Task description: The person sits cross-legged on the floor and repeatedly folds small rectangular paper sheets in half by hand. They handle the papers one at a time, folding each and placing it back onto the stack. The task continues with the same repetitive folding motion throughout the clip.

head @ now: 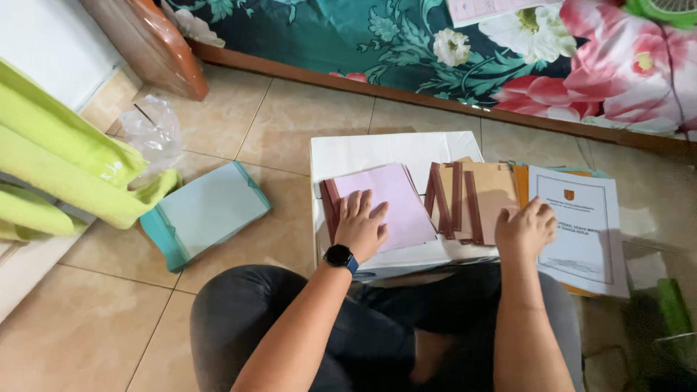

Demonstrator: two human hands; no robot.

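Sitting on a tiled floor point(290, 116) with a low white surface point(377, 152) across the lap. Pressing the left hand point(359, 225), watch point(340, 256) on the wrist, flat with fingers spread and gripping nothing, onto a pale pink booklet point(396, 199) topping a stack with dark red spines showing at its left edge. Resting the right hand point(524, 231), fingers loosely curled and closed on nothing, on the right edge of a tan booklet stack point(486, 196) with dark red binding strips, just beside the pink one. Touching, at that hand's right, a white printed document point(588, 225) lying over orange covers and overhanging the surface's right edge. Lying on the floor to the left, well apart from both hands, a teal-edged stack of light blue booklets point(203, 210), near a crumpled clear plastic bag point(151, 134) and yellow-green folded cloth point(65, 163). Running along the far side, a floral bedsheet point(508, 51) above a wooden bed rail.
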